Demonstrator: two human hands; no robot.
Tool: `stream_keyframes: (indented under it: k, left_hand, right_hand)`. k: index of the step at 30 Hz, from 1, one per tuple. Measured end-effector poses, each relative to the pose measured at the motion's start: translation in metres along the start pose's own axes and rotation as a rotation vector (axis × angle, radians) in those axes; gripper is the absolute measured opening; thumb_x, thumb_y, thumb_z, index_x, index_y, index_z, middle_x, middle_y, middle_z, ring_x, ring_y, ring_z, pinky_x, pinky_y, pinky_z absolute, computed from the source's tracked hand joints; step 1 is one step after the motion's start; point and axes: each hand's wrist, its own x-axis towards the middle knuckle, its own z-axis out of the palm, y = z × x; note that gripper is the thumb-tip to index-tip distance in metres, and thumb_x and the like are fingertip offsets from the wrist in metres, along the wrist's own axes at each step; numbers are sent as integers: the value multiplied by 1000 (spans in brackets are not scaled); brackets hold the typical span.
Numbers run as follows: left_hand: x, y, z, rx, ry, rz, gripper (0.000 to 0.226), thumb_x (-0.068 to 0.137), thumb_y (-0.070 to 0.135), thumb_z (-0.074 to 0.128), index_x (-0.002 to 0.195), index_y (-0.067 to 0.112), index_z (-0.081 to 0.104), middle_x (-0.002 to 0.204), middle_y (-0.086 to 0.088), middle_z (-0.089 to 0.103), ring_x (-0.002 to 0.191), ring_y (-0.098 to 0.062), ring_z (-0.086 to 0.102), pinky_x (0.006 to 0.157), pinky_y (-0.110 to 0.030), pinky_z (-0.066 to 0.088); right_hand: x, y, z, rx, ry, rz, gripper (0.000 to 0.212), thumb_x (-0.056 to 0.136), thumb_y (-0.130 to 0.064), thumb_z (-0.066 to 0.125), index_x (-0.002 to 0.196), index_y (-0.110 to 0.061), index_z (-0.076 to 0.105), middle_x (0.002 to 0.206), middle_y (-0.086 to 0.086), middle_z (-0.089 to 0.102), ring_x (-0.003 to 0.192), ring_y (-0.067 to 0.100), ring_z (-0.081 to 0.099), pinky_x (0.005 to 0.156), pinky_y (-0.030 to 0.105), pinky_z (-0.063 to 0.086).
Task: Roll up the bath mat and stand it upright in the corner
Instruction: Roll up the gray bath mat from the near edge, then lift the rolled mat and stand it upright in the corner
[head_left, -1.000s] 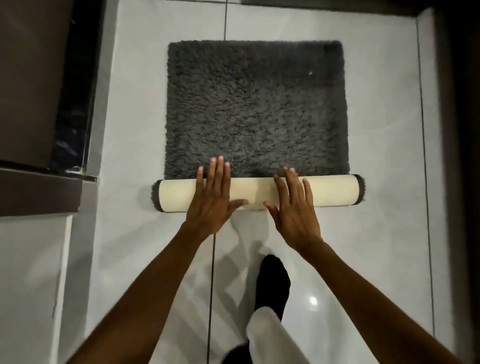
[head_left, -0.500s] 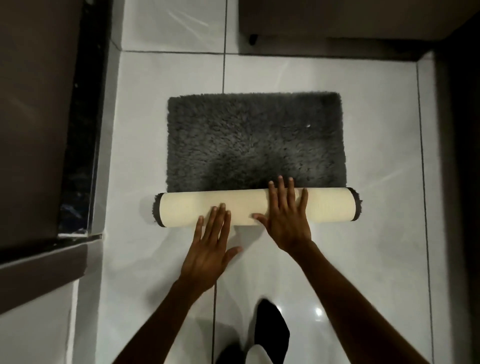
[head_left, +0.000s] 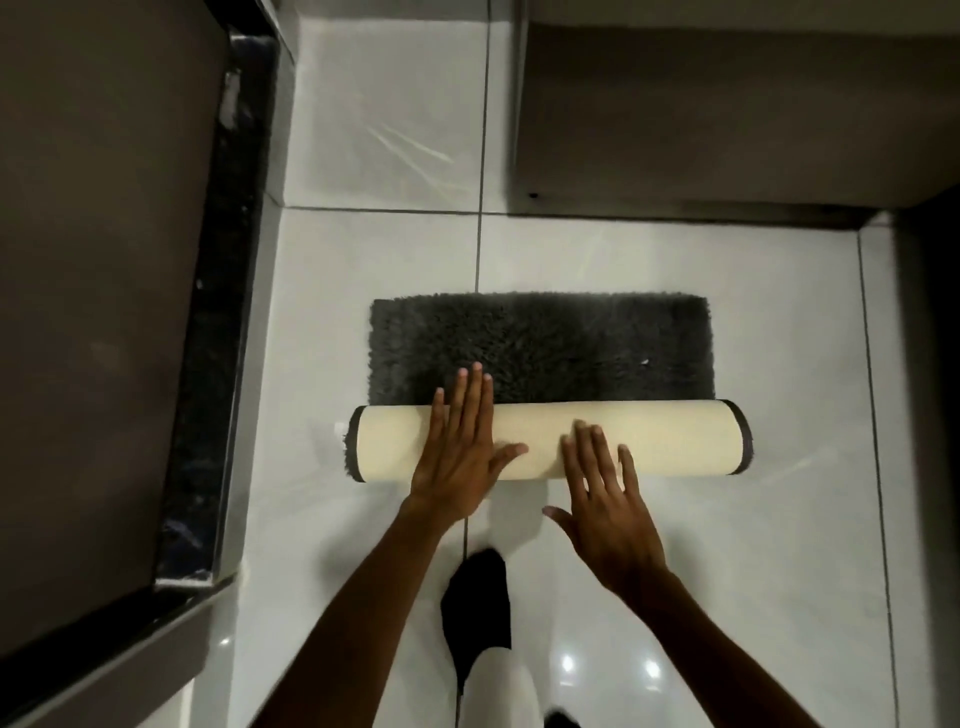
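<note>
From the head camera, the bath mat (head_left: 540, 348) lies on the pale tiled floor (head_left: 779, 571) near the middle of the picture, partly rolled. The rolled part (head_left: 675, 439) is a cream tube with dark edging at both ends, lying crosswise from 9 o'clock to 3 o'clock. The unrolled dark grey pile stretches away from it toward 12 o'clock, flat on the tiles.

The left hand (head_left: 460, 457) lies flat and open on top of the roll, left of its middle — the fingers are straight and close together, their tips reaching over the far edge onto the grey pile, and the thumb is spread out toward 3 o'clock along the cream backing. It presses rather than grips.

The right hand (head_left: 605, 499) is also open and flat, with fingers spread. Only its fingers (head_left: 587, 447) rest on the near side of the roll, just right of the middle, while the palm sits over the floor toward 6 o'clock. Neither hand closes around anything.

A foot in a dark sock (head_left: 475, 608) stands on the tiles at 6 o'clock, between the two forearms. At 9 o'clock runs a dark, glossy ledge (head_left: 208, 364) — beyond the mat at 1 o'clock sits a brownish cabinet (head_left: 727, 119), close to the floor.
</note>
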Motion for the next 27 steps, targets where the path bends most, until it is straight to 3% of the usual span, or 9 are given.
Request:
stream_keyframes:
  k: [5,9,12,14,17,19,21,23,27]
  left_hand:
    - [-26,1,-2,81,70,275,90,103,69,25,162,2,13,172,-20,12,159,-37,13,122,-59,31]
    - [-18,4,-11,86,36,170,94,100,72,23,161,2,18,171,-19,13,159,-36,13,124,-59,29]
    - [15,-3,-26,65,34,155,96,98,74,19,162,2,10,172,-19,5,160,-35,6,125,-61,21]
    - [39,-6,-38,90,25,124,97,98,73,20,162,1,9,172,-20,5,160,-36,6,125,-62,21]
    - [68,-8,-48,66,53,54,93,99,71,17,163,3,11,172,-18,7,160,-34,6,124,-64,21]
    - [80,-5,-50,10,124,-81,83,104,63,19,163,6,13,172,-17,10,160,-34,8,125,-65,18]
    - [79,3,-44,-118,265,-380,73,107,52,31,163,7,15,172,-17,14,159,-34,13,125,-66,18]
    - [74,11,-41,-440,413,-663,74,106,41,47,163,8,15,173,-15,15,159,-31,17,122,-68,25]
    - [88,31,-54,-1022,650,-921,91,95,34,71,163,11,15,170,-12,16,155,-26,25,122,-53,37]
  right_hand:
    - [70,16,-43,16,-89,-9,84,102,-61,26,161,-6,3,170,19,1,158,36,-2,126,59,15]
    - [122,27,-78,93,-102,52,84,99,-64,9,160,-10,-10,169,16,-14,157,32,-14,129,52,2]
    - [128,28,-95,244,20,101,74,104,-53,18,161,-10,2,171,15,-3,158,30,-2,130,48,7]
    - [122,32,-98,218,2,19,73,105,-53,24,161,-10,7,171,15,2,158,31,1,129,50,10]
    - [133,44,-102,17,-109,-121,98,96,-67,41,161,-6,1,170,19,-2,158,36,-1,127,58,10]
    - [157,50,-109,-62,-154,-131,117,83,-73,57,160,-1,7,169,24,6,156,42,8,124,64,16]
    - [182,52,-115,-120,-202,-134,130,72,-79,64,158,2,9,167,28,13,154,46,14,122,68,16]
    - [203,53,-124,-138,-236,-116,135,65,-81,68,157,2,12,163,27,22,150,48,23,121,68,19]
    - [225,56,-130,-93,-206,-123,129,60,-75,76,155,-8,20,148,22,39,132,43,40,113,64,30]
